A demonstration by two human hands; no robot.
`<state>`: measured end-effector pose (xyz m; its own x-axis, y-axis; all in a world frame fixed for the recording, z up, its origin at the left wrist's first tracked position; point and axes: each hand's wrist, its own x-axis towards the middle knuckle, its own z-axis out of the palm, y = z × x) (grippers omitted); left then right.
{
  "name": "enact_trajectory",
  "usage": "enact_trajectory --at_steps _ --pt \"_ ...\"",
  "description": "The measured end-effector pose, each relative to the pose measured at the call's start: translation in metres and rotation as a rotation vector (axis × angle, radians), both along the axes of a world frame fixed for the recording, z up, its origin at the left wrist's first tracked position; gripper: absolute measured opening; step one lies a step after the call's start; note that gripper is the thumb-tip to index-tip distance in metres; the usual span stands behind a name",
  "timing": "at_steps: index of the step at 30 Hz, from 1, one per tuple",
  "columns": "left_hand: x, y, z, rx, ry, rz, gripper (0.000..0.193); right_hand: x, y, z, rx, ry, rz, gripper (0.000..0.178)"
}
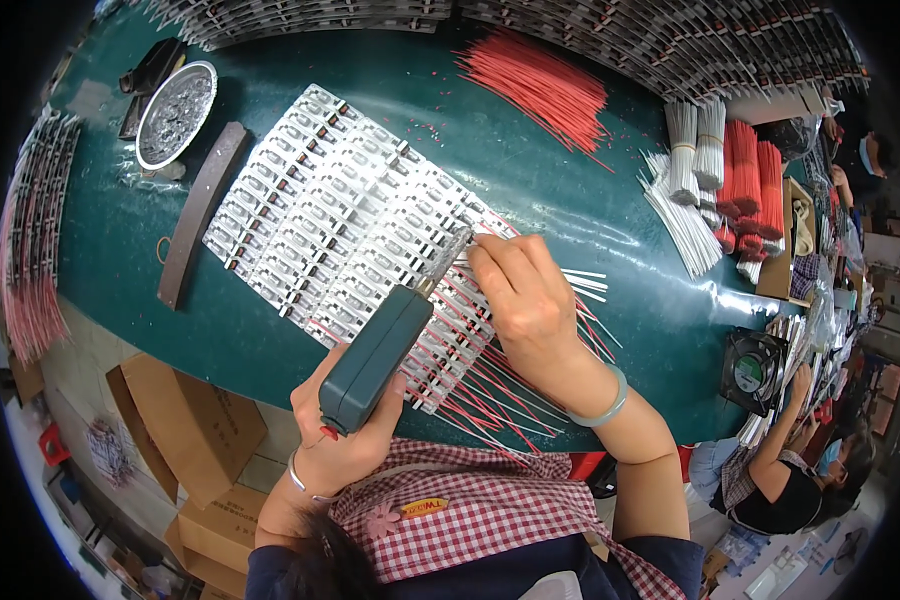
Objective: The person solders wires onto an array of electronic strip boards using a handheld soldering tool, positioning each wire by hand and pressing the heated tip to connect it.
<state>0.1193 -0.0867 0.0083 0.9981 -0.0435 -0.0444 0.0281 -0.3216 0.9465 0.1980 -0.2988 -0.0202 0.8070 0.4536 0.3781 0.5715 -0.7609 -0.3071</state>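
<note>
My left hand point(345, 410) is wrapped around a dark green soldering gun point(378, 355). Its greyish tip points up and right, reaching the right part of a panel of white circuit boards point(320, 200). Close by that tip, my right hand point(520, 300) has its thumb and forefinger pinched on what looks like a thin wire, mostly hidden by the fingers. Rows of small parts cover the panel, which lies aslant on the green table point(390, 65). Red and white wires point(500, 395) stick out from its lower right side, some passing under my right hand.
A curved brown bar point(202, 215) and a metal bowl point(176, 115) of silvery bits lie left. Loose red wires point(535, 90) are behind; bundled white wires point(682, 155) and red wires point(750, 180) stand right, near a black fan point(753, 370). Another person point(800, 480) works at right.
</note>
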Motion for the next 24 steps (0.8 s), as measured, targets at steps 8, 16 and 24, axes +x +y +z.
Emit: enact_trajectory --at_steps 8,16,24 --pt "-0.001 -0.001 -0.003 0.022 -0.018 -0.007 0.018 0.004 -0.001 0.002 0.018 0.027 0.008 0.033" --pt "-0.010 0.026 0.012 0.339 -0.156 0.440 0.028 0.004 -0.005 0.003 0.029 0.051 0.012 0.035" --pt "0.055 0.115 0.015 0.198 -0.129 0.782 0.023 0.003 -0.007 -0.002 -0.024 0.014 0.052 0.033"
